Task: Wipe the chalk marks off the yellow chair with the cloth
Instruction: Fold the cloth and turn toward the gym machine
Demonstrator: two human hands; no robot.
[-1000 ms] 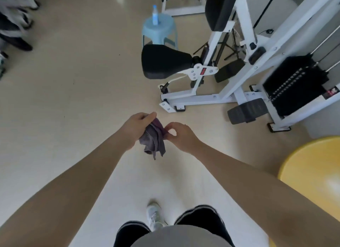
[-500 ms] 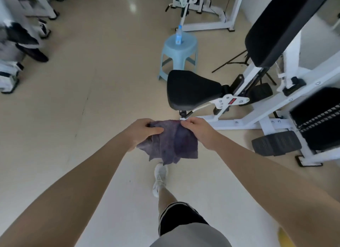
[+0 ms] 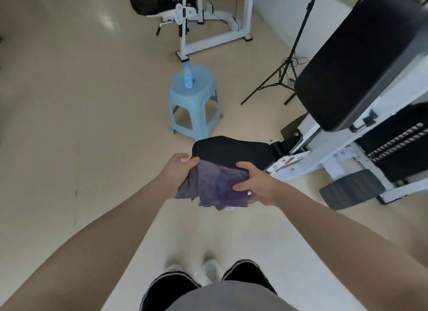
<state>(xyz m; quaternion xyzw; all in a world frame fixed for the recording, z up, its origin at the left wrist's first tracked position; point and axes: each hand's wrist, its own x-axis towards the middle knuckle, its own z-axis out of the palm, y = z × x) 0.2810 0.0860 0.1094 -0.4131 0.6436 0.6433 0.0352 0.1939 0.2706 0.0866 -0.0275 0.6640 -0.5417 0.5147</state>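
Note:
A purple-grey cloth (image 3: 214, 186) hangs spread between both hands at chest height, in the middle of the view. My left hand (image 3: 177, 171) pinches its left upper edge. My right hand (image 3: 253, 183) grips its right side, fingers curled over the fabric. The yellow chair is out of view.
A black padded seat (image 3: 231, 151) of a white weight machine (image 3: 335, 157) sits just beyond the hands. A light blue stool (image 3: 196, 102) carrying a water bottle (image 3: 188, 75) stands farther ahead. A black tripod stand (image 3: 284, 79) and another white machine (image 3: 208, 16) lie beyond. Beige floor opens to the left.
The view has swung away from the yellow chair, which has left the frame. The bunched cloth has been spread out between both hands, and I have stepped closer to the black seat.

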